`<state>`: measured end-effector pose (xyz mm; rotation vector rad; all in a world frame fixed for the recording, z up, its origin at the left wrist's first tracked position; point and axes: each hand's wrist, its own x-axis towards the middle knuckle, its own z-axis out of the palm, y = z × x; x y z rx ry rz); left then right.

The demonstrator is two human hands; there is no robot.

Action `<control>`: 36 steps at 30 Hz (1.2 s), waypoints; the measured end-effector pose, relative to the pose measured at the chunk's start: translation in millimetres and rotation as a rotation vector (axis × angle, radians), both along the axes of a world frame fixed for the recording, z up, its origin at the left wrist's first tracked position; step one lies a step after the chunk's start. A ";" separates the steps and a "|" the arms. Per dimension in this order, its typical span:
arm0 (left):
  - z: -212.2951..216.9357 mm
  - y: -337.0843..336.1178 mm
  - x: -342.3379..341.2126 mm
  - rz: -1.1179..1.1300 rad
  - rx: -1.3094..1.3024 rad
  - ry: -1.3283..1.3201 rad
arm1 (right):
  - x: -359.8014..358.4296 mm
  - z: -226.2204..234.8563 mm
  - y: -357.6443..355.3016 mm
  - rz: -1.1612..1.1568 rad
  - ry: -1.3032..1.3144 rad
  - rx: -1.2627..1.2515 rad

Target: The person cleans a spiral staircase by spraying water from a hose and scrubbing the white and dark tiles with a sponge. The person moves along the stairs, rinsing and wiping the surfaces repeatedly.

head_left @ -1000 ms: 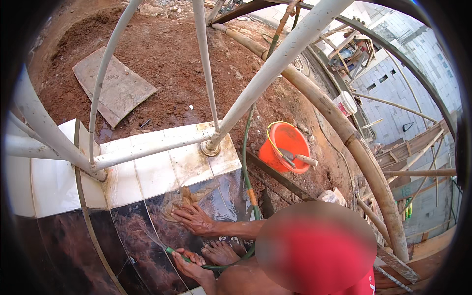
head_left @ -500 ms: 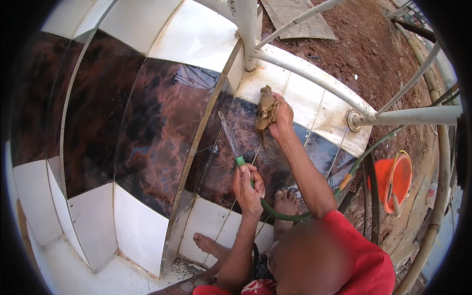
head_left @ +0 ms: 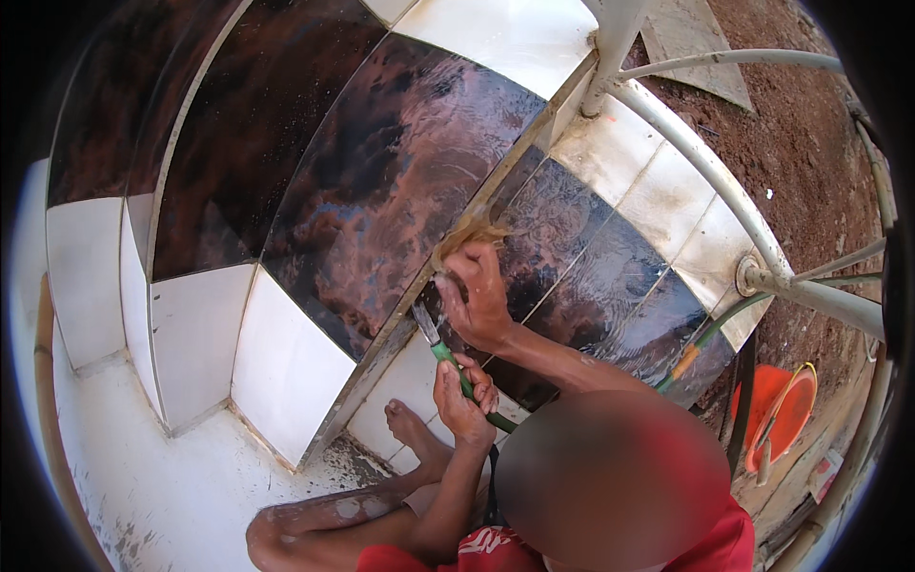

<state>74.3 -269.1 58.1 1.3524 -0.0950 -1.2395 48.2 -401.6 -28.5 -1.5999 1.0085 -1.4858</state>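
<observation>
My left hand (head_left: 464, 400) is closed round the end of a green garden hose (head_left: 442, 353), and a short jet of water (head_left: 425, 322) leaves its mouth toward the foot of the step's riser. In my right hand (head_left: 479, 297) is a wet brown cloth (head_left: 469, 240), pressed against the tiled step edge (head_left: 515, 157) just above the hose end. Part of the cloth is hidden behind my fingers. Water ripples across the dark marbled tiles of the upper step (head_left: 400, 181) and the lower tread (head_left: 610, 248).
A white metal railing (head_left: 705, 167) runs along the right side, its post flange fixed on the white tiles. Beyond it are reddish soil, a flat board (head_left: 696, 57) and an orange bucket (head_left: 777, 419). My bare foot (head_left: 415, 429) stands by white tiles. Bamboo poles border the scene.
My right hand has moved the cloth left, from the lower tread to the step edge. My left hand still holds the running hose, slightly lower. The view has shifted, and water now ripples on the upper step.
</observation>
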 end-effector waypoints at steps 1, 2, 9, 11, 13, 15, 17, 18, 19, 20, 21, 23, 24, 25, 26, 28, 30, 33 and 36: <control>0.2 11.3 1.0 0.020 -0.023 0.010 | 9.8 -8.6 21.5 0.166 0.032 -0.016; -1.2 20.7 3.3 0.068 0.033 -0.007 | 18.8 -18.7 38.5 0.213 0.089 -0.119; -10.9 64.5 28.3 0.405 0.247 0.027 | 38.5 -35.6 60.0 0.533 0.218 -0.318; -12.8 69.9 31.5 0.404 0.202 -0.014 | 19.9 -34.5 41.8 0.375 0.186 -0.207; -12.4 74.6 31.5 0.399 0.175 -0.045 | 7.6 -34.3 32.9 0.247 0.146 -0.063; -11.5 75.9 31.2 0.412 0.155 -0.041 | 8.2 -37.9 34.4 0.176 0.119 0.108; -11.2 74.9 31.2 0.406 0.146 -0.049 | 24.9 -43.6 50.6 0.302 0.131 -0.044; -11.8 73.9 31.4 0.401 0.142 -0.049 | 37.3 -47.3 61.6 0.414 0.156 -0.144; -12.2 73.1 31.2 0.396 0.140 -0.047 | 50.9 -51.1 72.4 0.521 0.212 -0.174; -12.7 71.9 31.6 0.377 0.128 -0.038 | 61.3 -56.1 79.6 0.625 0.220 -0.265; -13.5 69.9 31.9 0.404 0.138 -0.065 | 67.9 -60.1 85.6 0.729 0.283 -0.203; -15.6 64.3 32.0 0.384 0.149 -0.069 | 68.8 -67.1 87.5 0.835 0.328 -0.070; -16.9 61.2 33.3 0.407 0.149 -0.013 | 63.9 -69.1 84.0 0.872 0.343 0.003; -18.5 58.3 31.9 0.384 0.139 0.004 | 51.7 -70.1 77.9 0.922 0.355 0.078; -20.0 54.1 32.5 0.364 0.138 0.016 | 32.7 -67.8 70.7 0.887 0.313 0.133; -23.9 41.3 30.1 0.341 0.124 0.030 | -1.6 -54.4 55.8 0.828 0.179 0.184; -29.3 22.5 27.6 0.337 0.115 0.038 | -45.6 -36.7 35.4 0.945 0.221 0.635; -39.2 -10.6 16.5 0.261 -0.011 0.066 | -100.0 -2.6 21.5 1.086 -0.018 1.213; -45.6 -35.7 -3.7 0.215 -0.006 0.080 | -131.3 21.9 17.7 1.069 -0.147 1.417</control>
